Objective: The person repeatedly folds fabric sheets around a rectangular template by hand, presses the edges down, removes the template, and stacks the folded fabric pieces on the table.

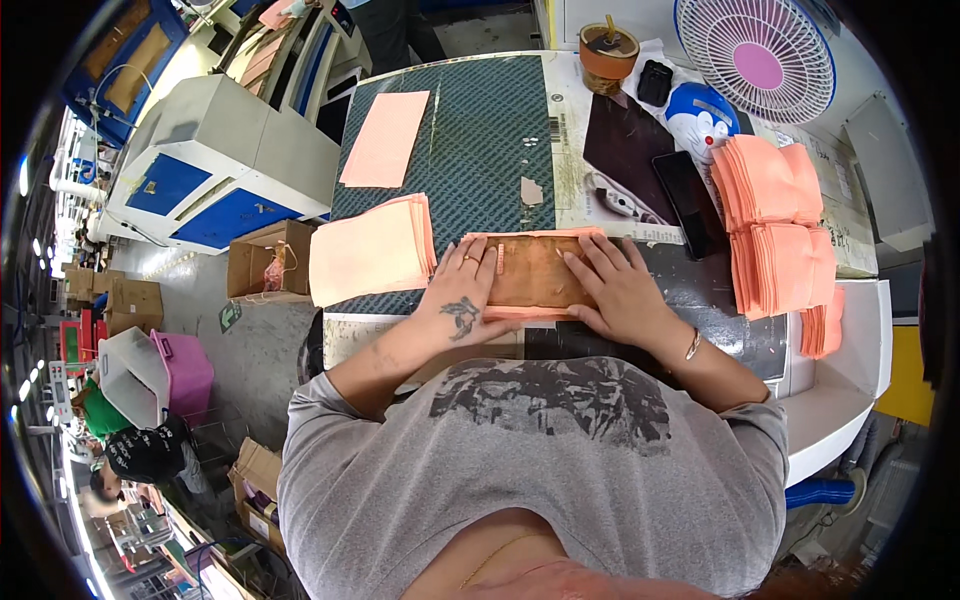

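In front of me lies a flat brown rectangular board (pixel 540 272), with salmon-pink edges of a thin sheet (pixel 535 235) showing along its far and near sides. My left hand (pixel 462 290) rests flat on the board's left end, fingers stretched out. Across its right end my right hand (pixel 622 288) lies the same way, fingers spread. Neither hand grips anything. Just left of my left hand is a stack of pale salmon sheets (pixel 370 250). How the pink sheet lies beneath the board is hidden.
Another salmon sheet pile (pixel 387 138) lies farther back on the green mat (pixel 480 130). Folded salmon bundles (pixel 775 225) stand at the right, beside a black phone (pixel 690 203). Behind are a cup (pixel 608 55) and a fan (pixel 757 60). A white open box (pixel 835 400) sits at the right edge.
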A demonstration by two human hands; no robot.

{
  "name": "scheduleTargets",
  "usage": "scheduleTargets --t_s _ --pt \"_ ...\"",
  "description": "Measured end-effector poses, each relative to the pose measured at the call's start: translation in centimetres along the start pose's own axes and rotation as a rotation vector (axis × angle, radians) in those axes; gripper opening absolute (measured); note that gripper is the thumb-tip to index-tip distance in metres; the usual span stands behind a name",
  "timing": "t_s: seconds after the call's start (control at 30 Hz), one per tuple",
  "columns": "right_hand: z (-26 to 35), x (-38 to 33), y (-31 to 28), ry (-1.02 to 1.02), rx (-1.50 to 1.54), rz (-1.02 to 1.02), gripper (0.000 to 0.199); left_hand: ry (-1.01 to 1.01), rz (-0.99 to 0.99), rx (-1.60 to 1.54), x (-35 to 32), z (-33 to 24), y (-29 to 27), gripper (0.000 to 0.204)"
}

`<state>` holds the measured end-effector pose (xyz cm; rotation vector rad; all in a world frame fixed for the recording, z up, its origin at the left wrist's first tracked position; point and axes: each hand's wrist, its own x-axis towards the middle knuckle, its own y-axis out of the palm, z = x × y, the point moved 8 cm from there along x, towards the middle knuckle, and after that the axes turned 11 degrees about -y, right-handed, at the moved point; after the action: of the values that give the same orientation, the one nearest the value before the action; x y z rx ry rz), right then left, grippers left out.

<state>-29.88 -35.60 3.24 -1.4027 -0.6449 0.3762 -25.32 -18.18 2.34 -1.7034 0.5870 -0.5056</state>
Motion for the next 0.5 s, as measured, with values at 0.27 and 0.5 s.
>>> scheduleTargets --t_s 0.27,0.5 --pt "-3.0 -1.0 -8.2 0.122 0.479 -0.540 0.061 -0.529 -0.039 -0.904 7.6 11.5 -6.2 0.029" --pt "1.4 -15.1 -3.5 0.624 0.928 -0.218 0.022 -0.847 -0.471 -1.429 7.4 28.7 -4.8 0.040"
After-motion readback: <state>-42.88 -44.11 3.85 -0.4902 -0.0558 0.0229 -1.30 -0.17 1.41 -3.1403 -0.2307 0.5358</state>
